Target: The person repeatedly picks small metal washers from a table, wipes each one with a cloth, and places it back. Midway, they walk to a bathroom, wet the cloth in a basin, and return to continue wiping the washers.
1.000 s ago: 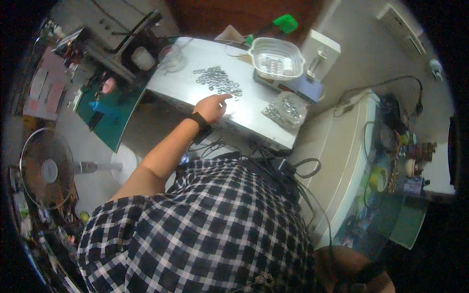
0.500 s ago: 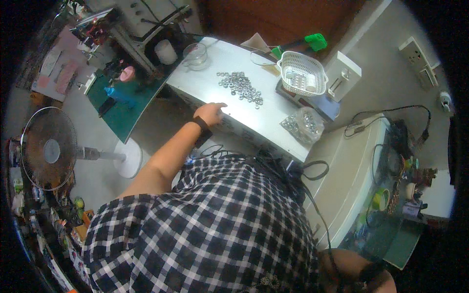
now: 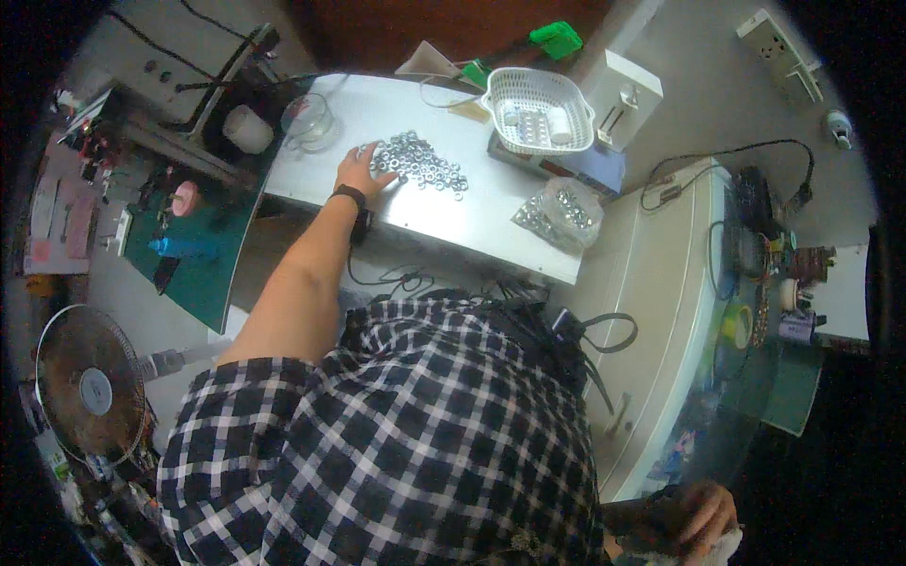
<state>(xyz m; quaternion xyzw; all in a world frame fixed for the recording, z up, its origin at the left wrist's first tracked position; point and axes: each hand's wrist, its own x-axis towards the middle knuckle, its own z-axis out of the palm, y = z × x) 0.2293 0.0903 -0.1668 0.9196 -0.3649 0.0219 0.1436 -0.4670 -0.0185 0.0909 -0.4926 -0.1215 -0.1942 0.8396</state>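
I see the left hand [image 3: 357, 170] flat, fingers spread, touching the pile of metal nuts [image 3: 420, 163]; nothing gripped, pile unsorted. Right hand [image 3: 703, 519], far from the pile: grip unclear.

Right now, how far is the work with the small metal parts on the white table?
Done: nothing sorted apart that I can see. In hand: the left hand rests at the edge of the loose pile of metal nuts on the white table. Left: the whole pile, plus a clear bag of parts untouched.
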